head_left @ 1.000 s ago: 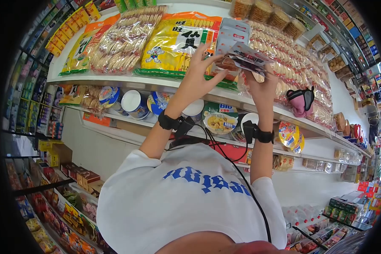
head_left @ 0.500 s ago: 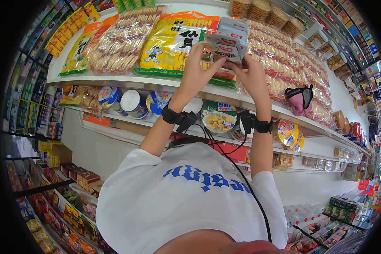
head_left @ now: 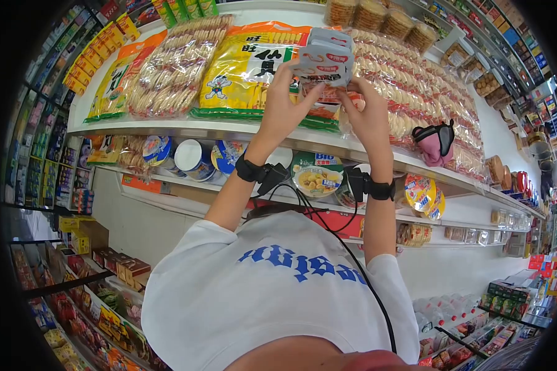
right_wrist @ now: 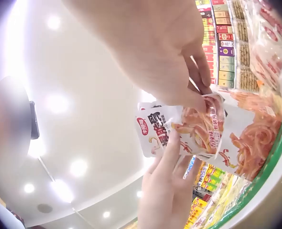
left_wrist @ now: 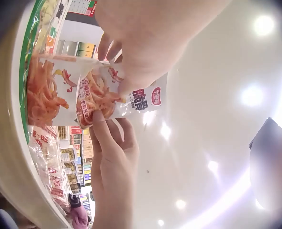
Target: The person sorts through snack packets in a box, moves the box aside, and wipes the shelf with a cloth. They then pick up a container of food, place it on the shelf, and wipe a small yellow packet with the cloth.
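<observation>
Both hands pinch a small stack of grey-white snack packets (head_left: pixel 320 69) with red logos, held above the shelf edge. My left hand (head_left: pixel 284 106) grips its left side, thumb on the printed front; my right hand (head_left: pixel 369 116) holds the lower right side between thumb and fingers. Up close in the left wrist view, the front packet (left_wrist: pixel 94 98) shows orange-red strips, and my right thumb presses its edge. Similar packets (head_left: pixel 331 38) stand directly behind, against the bagged goods. In the right wrist view, another packet (right_wrist: pixel 253 136) overlaps behind the held one (right_wrist: pixel 198 129).
Yellow snack bags (head_left: pixel 244 71) and clear bags of wrapped crackers (head_left: pixel 176 68) lie left of the hands, with more crackers (head_left: pixel 414 86) at right. A pink and black pouch (head_left: pixel 435 142) sits near the shelf edge (head_left: pixel 229 128). Instant noodle tubs (head_left: pixel 317 178) stand below.
The packets, tilted and spread a second ago, are now together with their fronts facing me. My right hand has moved up and left to their lower right side.
</observation>
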A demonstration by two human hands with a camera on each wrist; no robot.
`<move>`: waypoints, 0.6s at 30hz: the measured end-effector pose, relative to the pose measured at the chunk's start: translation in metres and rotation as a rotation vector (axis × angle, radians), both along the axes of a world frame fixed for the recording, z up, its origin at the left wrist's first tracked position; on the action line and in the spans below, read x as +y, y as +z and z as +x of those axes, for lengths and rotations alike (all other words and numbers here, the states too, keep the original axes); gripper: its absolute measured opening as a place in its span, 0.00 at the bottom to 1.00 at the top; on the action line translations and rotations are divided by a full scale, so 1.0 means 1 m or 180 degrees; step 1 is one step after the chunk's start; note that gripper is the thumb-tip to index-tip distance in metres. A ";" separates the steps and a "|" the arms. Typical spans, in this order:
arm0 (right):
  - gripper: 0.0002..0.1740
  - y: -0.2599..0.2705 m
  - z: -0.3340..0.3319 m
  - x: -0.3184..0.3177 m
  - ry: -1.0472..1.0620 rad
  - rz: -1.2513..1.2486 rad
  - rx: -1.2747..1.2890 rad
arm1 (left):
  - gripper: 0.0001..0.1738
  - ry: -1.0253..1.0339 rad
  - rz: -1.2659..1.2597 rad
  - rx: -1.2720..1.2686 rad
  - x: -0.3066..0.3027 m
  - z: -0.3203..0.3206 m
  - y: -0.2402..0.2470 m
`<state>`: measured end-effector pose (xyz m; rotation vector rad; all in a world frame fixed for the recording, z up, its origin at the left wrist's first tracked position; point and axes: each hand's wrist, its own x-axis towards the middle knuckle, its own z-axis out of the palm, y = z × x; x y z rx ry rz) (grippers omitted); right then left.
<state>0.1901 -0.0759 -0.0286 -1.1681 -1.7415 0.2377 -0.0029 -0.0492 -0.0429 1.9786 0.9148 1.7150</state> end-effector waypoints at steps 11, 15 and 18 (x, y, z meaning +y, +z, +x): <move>0.18 -0.015 0.003 0.010 -0.0119 -0.0296 -0.0278 | 0.33 -0.0176 -0.0128 0.0015 -0.005 0.005 0.001; 0.20 -0.011 -0.005 -0.002 0.0015 0.0204 -0.0129 | 0.32 -0.0176 -0.0198 -0.0055 -0.004 0.001 0.001; 0.23 0.007 -0.017 -0.019 0.0011 0.0043 0.0615 | 0.34 -0.0201 -0.0274 -0.0125 -0.006 -0.001 0.006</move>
